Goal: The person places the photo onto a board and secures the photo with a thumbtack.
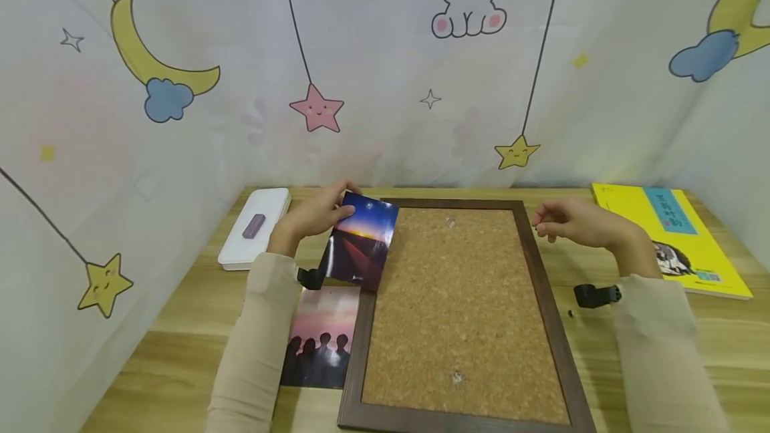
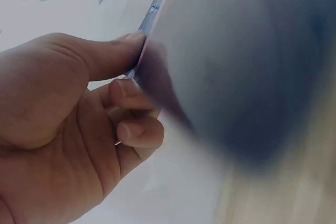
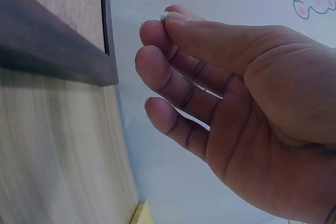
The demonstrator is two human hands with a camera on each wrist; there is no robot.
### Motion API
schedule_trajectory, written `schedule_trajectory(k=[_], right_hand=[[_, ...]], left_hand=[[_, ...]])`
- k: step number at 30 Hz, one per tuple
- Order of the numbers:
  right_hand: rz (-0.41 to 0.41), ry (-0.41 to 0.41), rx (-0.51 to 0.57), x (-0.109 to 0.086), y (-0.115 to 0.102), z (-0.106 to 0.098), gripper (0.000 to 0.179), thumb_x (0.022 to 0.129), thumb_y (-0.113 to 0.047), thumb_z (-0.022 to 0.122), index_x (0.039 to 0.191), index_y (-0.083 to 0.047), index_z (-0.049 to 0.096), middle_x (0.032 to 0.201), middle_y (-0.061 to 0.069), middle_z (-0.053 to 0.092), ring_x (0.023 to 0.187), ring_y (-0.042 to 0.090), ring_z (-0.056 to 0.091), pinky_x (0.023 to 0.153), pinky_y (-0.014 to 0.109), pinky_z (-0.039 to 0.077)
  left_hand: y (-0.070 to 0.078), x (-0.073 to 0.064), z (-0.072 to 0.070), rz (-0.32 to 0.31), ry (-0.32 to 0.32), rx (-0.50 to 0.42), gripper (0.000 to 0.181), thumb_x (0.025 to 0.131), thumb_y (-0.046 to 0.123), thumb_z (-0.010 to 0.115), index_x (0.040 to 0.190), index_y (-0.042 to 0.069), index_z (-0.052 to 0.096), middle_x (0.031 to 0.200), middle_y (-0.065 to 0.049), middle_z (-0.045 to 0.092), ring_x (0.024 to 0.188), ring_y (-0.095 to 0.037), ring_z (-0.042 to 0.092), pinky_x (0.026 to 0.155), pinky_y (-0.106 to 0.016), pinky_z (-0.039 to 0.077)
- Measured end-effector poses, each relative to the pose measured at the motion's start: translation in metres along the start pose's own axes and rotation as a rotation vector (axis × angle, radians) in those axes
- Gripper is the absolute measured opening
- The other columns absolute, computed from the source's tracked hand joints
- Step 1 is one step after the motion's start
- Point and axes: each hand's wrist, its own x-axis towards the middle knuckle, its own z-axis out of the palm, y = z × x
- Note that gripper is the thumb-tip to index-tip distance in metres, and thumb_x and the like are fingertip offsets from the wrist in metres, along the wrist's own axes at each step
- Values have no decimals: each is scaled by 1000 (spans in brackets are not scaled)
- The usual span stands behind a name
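Note:
My left hand [image 1: 315, 214] pinches a glossy sunset photo [image 1: 361, 242] by its upper left edge, thumb on the front. The photo is tilted over the left side of a brown-framed cork board [image 1: 463, 306]. In the left wrist view the photo [image 2: 226, 61] is blurred and fills the right side. Just off the board's upper right edge, my right hand [image 1: 577, 220] pinches a tiny shiny piece [image 3: 164, 17] between thumb and index finger; its kind cannot be told. A second photo [image 1: 321, 346], pink with dark silhouettes, lies left of the board, partly behind my left sleeve.
Two small clear pieces sit on the cork, an upper one [image 1: 451, 222] and a lower one [image 1: 457, 377]. A tiny dark bit [image 1: 571, 313] lies right of the frame. A white case [image 1: 240, 246] carries a purple block [image 1: 254, 226] at back left. A yellow book [image 1: 716, 246] lies at right.

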Motion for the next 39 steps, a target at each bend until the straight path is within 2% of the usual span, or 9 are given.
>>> schedule_trajectory(k=[3, 10, 13, 18, 22, 27, 31, 34, 39], right_hand=[[-2, 11, -9, 7, -4, 0, 13, 103, -10, 56, 108, 2, 60, 93, 10, 63, 81, 25, 62, 74, 35, 51], [6, 18, -32, 21, -18, 1, 12, 104, -12, 55, 105, -1, 60, 86, 8, 61, 79, 25, 58, 70, 36, 48], [1, 21, -24, 25, -21, 3, 14, 105, -14, 54, 106, -1, 59, 84, 8, 60, 78, 26, 56, 68, 34, 46], [-25, 78, -30, 33, -23, 6, 13, 105, -10, 52, 106, 1, 59, 86, 11, 60, 78, 26, 56, 68, 34, 48], [-40, 102, -48, 41, -26, 10, 12, 104, -8, 53, 106, 2, 60, 87, 13, 61, 79, 26, 57, 67, 31, 49], [-33, 86, -53, 52, -32, 12, 13, 105, -9, 52, 107, 1, 60, 94, 15, 63, 81, 29, 61, 65, 33, 47], [-50, 89, -26, 60, -40, 12, 11, 104, -9, 52, 105, -1, 59, 96, 13, 62, 84, 32, 62, 67, 37, 47], [-61, 93, 10, 67, -45, 14, 9, 104, -9, 52, 105, -2, 59, 95, 10, 60, 85, 34, 61, 69, 39, 48], [-47, 94, 63, 72, -51, 21, 10, 104, -8, 52, 107, 0, 57, 95, 11, 60, 84, 32, 60, 69, 37, 48]], left_hand=[[5, 7, 9, 24, -17, -6, 30, 103, 6, 54, 132, 3, 50, 117, -21, 61, 101, -31, 61, 85, -44, 49], [22, 27, 24, 39, -77, -28, 30, 104, 8, 53, 133, 4, 48, 80, -9, 54, 62, -19, 52, 61, -32, 46], [30, 33, 29, 27, -106, -33, 31, 104, 10, 53, 135, 5, 48, 79, -7, 52, 61, -17, 51, 59, -31, 46], [40, 45, 34, 23, -134, -43, 32, 105, 11, 53, 136, 7, 47, 76, -7, 51, 59, -19, 51, 59, -30, 45], [45, 54, 38, 21, -155, -99, 33, 104, 9, 52, 137, 4, 45, 71, -6, 48, 57, -25, 51, 59, -32, 44], [49, 62, 48, 8, -164, -155, 34, 104, 6, 52, 136, 2, 46, 71, -7, 49, 55, -21, 52, 61, -40, 52], [50, 69, 56, 21, -145, -139, 33, 104, 7, 53, 136, 2, 47, 71, -6, 51, 55, -17, 53, 60, -35, 51], [51, 73, 61, 29, -145, -133, 34, 104, 8, 53, 136, 2, 47, 69, -5, 51, 55, -16, 52, 57, -28, 45], [55, 75, 70, 13, -176, -122, 34, 104, 7, 51, 137, 1, 45, 67, -6, 51, 56, -23, 55, 57, -29, 45]])
